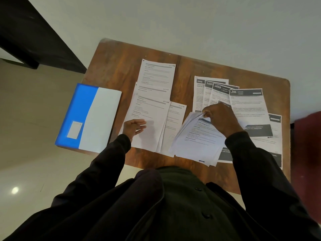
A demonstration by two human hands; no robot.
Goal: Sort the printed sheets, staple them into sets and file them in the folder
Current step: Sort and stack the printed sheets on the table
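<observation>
Printed sheets lie spread over a small wooden table [121,66]. My right hand [220,119] pinches the top corner of a loose stack of sheets [196,140] near the front middle, lifting that corner. My left hand [134,126] rests flat with fingers apart on a left-hand pile of light-headed sheets [149,112]. More of that kind lie behind [157,73]. A fan of sheets with dark numbered headers [246,103] fills the right side. A blue and white folder [90,117] lies shut at the table's left edge. No stapler is visible.
The table's left edge has the folder overhanging it. A dark bench or shelf [34,37] stands at the far left over a pale tiled floor. A dark red object [307,153] sits beyond the table's right edge.
</observation>
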